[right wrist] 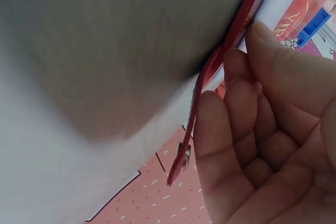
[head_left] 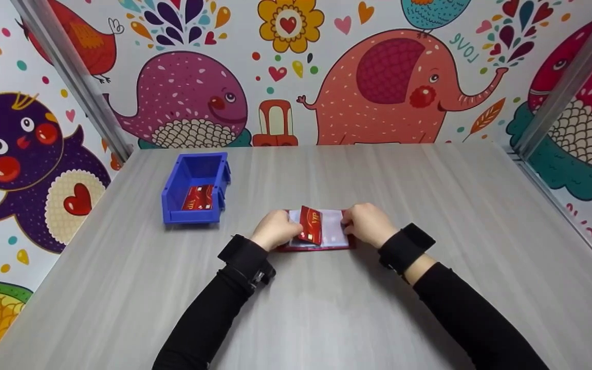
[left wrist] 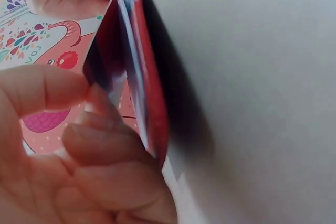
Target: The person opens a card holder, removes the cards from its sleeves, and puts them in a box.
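A red card holder (head_left: 321, 248) with clear plastic sleeves (head_left: 333, 229) lies open on the table. My left hand (head_left: 277, 229) pinches a red VIP card (head_left: 313, 225) between thumb and forefinger, tilted over the sleeves. In the left wrist view, the card (left wrist: 107, 48) stands at an angle to the holder's red cover (left wrist: 152, 82), and the lower fingers are at the holder's edge. My right hand (head_left: 371, 224) grips the holder's right side, its thumb (right wrist: 268, 40) on the sleeves. A red flap with a metal snap (right wrist: 185, 155) hangs past the fingers in the right wrist view.
A blue plastic bin (head_left: 191, 217) stands on the table at the left, with red cards (head_left: 199, 197) inside it. Walls printed with cartoon animals rise behind the table (head_left: 296, 318) and along both sides.
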A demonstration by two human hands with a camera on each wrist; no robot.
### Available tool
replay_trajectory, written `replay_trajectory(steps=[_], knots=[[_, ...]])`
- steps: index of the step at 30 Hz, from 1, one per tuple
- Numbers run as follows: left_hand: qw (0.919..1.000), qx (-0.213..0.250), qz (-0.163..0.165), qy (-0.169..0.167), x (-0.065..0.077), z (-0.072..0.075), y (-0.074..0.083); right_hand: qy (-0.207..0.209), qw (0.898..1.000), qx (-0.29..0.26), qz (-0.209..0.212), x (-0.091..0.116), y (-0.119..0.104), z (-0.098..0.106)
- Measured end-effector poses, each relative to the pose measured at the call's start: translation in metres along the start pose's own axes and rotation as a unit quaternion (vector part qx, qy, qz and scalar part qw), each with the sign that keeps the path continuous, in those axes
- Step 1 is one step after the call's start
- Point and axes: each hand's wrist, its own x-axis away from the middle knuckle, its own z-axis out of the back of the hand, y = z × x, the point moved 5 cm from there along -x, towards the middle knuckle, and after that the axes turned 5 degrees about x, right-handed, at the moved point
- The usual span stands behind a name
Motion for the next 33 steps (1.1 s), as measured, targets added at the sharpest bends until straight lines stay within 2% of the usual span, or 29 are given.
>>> replay_trajectory(steps=[6, 11, 15, 19, 27, 33], knots=[[0.9999, 0.009, -0.008, 0.005, 0.002, 0.005, -0.003, 0.003, 1.000, -0.001, 0.000, 0.000, 0.001, 0.000], [0.9994, 0.035, -0.007, 0.003, 0.003, 0.010, -0.006, 0.003, 1.000, -0.006, 0.002, 0.001, 0.000, 0.001], [0.9982, 0.058, -0.010, 0.013, 0.007, 0.019, -0.007, 0.011, 1.000, -0.009, 0.008, 0.001, 0.001, 0.001], [0.9967, 0.079, 0.002, 0.019, 0.009, 0.029, -0.013, 0.013, 1.000, -0.009, 0.005, 0.001, 0.001, 0.001], [0.9933, 0.109, 0.021, 0.033, 0.009, 0.057, -0.024, 0.003, 1.000, -0.013, -0.005, 0.001, 0.002, 0.001], [0.9934, 0.078, 0.028, 0.079, 0.011, 0.091, -0.027, -0.007, 1.000, -0.018, -0.011, 0.000, 0.002, -0.001]])
